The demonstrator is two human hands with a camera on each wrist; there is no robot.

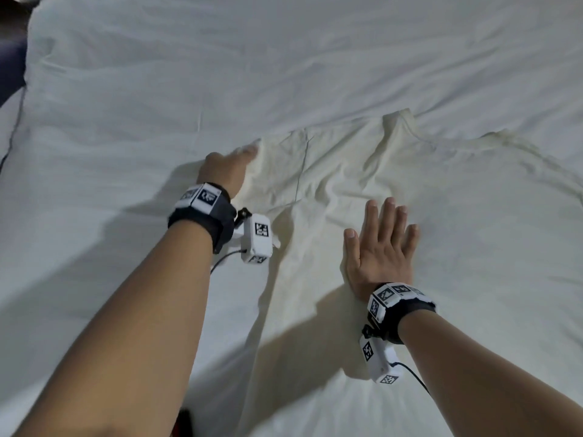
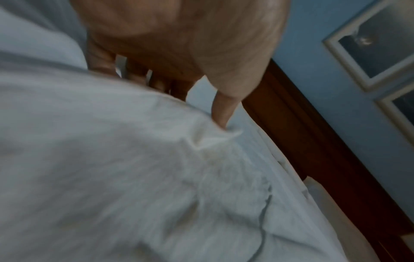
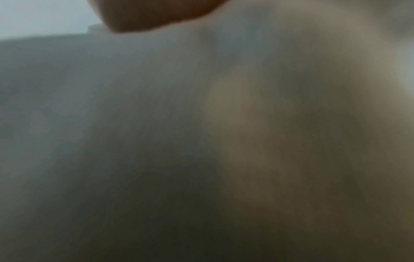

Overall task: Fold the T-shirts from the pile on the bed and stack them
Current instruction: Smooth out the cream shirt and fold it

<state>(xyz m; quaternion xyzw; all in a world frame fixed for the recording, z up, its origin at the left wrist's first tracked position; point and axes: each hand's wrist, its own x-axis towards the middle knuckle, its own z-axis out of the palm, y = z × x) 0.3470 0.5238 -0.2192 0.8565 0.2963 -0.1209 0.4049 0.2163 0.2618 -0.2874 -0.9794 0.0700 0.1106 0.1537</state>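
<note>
A cream T-shirt (image 1: 441, 216) lies spread and wrinkled on the bed, neck toward the far side. My left hand (image 1: 233, 165) is at its left sleeve. In the left wrist view the fingers of that hand (image 2: 179, 44) curl down behind the sleeve cloth (image 2: 100, 159) and the thumb (image 2: 223, 109) presses its edge, pinching it. My right hand (image 1: 381, 244) lies flat on the shirt's chest with straight, spread fingers. The right wrist view is a blur of cloth (image 3: 268, 124) under the heel of the hand (image 3: 156, 14).
A white bed sheet (image 1: 189, 74) covers everything around the shirt, with a dark gap past its left edge (image 1: 9, 67). The left wrist view shows a dark wooden bed frame (image 2: 313, 141) and a framed picture (image 2: 369, 44) on a blue wall.
</note>
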